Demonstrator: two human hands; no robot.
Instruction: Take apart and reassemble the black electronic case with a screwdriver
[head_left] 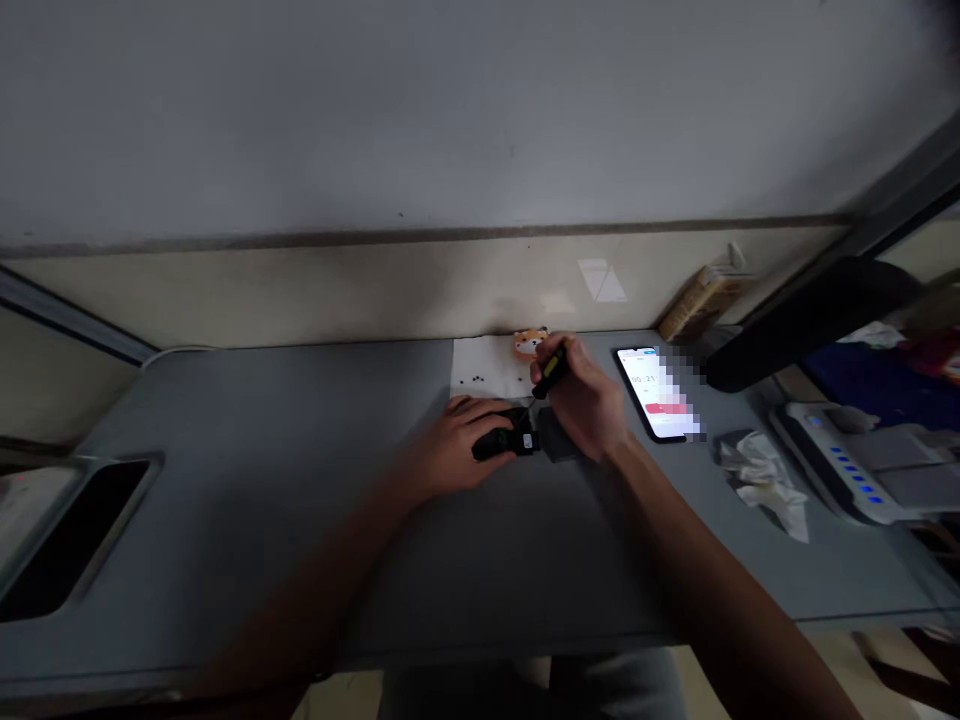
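My left hand [452, 447] is closed around a small black device [491, 445] with a pale label at its right end, steadying it on the grey table. In my right hand [592, 400] is a black and yellow screwdriver [551, 372], tilted so that its thin shaft points down at the device. Whether the tip touches it, I cannot tell. A flat dark piece [559, 438] lies under my right hand, partly hidden. Behind the hands is a white sheet of paper [480, 358] with several tiny dark screws [477, 379] on it. An orange animal-faced item [527, 343] sits at its far edge.
To the right lies a lit phone [651, 390] showing a timer. Beyond it are crumpled tissue [765, 485], a power strip [847, 465], a black cylinder [810, 320] and a carton [697, 300]. A dark-panelled object [71, 535] is at the left. A wall [375, 290] borders the table's back.
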